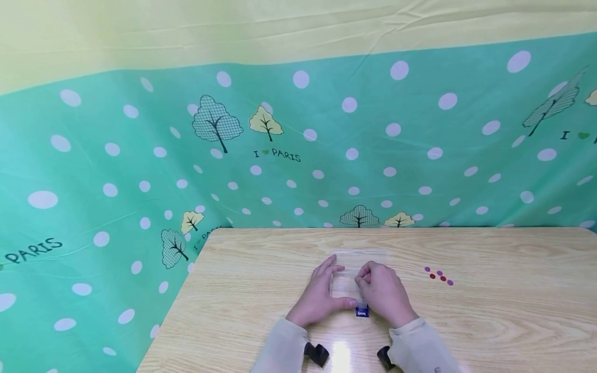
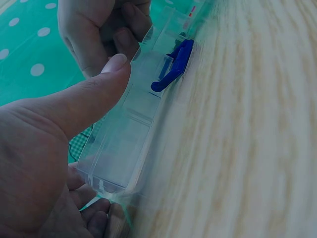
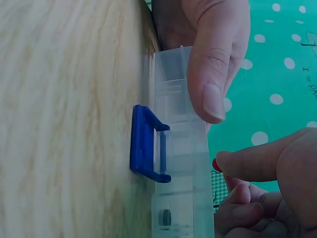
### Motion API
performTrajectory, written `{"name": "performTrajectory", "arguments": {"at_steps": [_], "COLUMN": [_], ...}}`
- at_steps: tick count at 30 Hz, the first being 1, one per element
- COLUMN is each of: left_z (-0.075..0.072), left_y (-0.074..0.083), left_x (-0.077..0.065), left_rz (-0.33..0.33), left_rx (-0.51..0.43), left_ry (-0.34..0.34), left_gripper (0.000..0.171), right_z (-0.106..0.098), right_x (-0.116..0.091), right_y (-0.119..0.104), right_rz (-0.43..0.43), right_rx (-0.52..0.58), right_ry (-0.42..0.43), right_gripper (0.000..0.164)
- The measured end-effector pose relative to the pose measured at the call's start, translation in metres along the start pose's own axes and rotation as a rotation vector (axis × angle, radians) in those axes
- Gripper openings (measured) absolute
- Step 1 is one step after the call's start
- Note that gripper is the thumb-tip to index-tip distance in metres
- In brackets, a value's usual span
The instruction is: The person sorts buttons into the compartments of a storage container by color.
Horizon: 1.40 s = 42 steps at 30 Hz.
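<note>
A clear plastic compartment box (image 1: pixel 345 288) lies on the table between the hands, its blue latch (image 1: pixel 361 311) on the near side. That latch (image 3: pixel 142 144) sticks outward from the box wall. My left hand (image 1: pixel 322 294) holds the box at its left end, thumb over the near edge and fingers around the other side. Above the box, my right hand (image 1: pixel 385 294) pinches a small red round piece (image 3: pixel 216 165) between thumb and finger. A small dark round piece (image 3: pixel 167 217) shows through the wall of one compartment.
To the right of the box, several small discs lie on the wooden table (image 1: pixel 513 290), among them a purple one (image 1: pixel 427 269) and a red one (image 1: pixel 443 278). Behind the table hangs a green dotted cloth (image 1: pixel 326 171).
</note>
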<state>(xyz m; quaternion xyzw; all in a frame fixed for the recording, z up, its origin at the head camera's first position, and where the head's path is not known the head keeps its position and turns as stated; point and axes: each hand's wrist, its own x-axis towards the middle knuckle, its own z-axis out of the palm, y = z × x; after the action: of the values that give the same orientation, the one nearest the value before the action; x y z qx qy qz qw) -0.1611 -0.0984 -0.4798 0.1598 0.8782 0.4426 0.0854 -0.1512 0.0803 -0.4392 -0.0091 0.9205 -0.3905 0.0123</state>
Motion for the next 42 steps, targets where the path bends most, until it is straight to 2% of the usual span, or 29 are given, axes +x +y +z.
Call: {"name": "performTrajectory", "arguments": {"at_steps": [20,42], "left_z": [-0.0001,-0.0002], "left_y": [0.0013,0.0013], "left_x": [-0.0004,0.0006], "left_rz": [-0.009,-0.009], "left_rx": [0.019,0.010], "left_ry": [0.000,-0.002], "left_gripper": [0.083,0.082], "right_z": [0.0065,0.0076], "right_x": [-0.0004,0.0015], "right_y": [-0.0037,-0.0022], "right_rz": [0.034,0.040], "right_rx": [-0.101,-0.104], "right_ry": [-0.005,-0.006], "right_gripper": [0.010,0.010]}}
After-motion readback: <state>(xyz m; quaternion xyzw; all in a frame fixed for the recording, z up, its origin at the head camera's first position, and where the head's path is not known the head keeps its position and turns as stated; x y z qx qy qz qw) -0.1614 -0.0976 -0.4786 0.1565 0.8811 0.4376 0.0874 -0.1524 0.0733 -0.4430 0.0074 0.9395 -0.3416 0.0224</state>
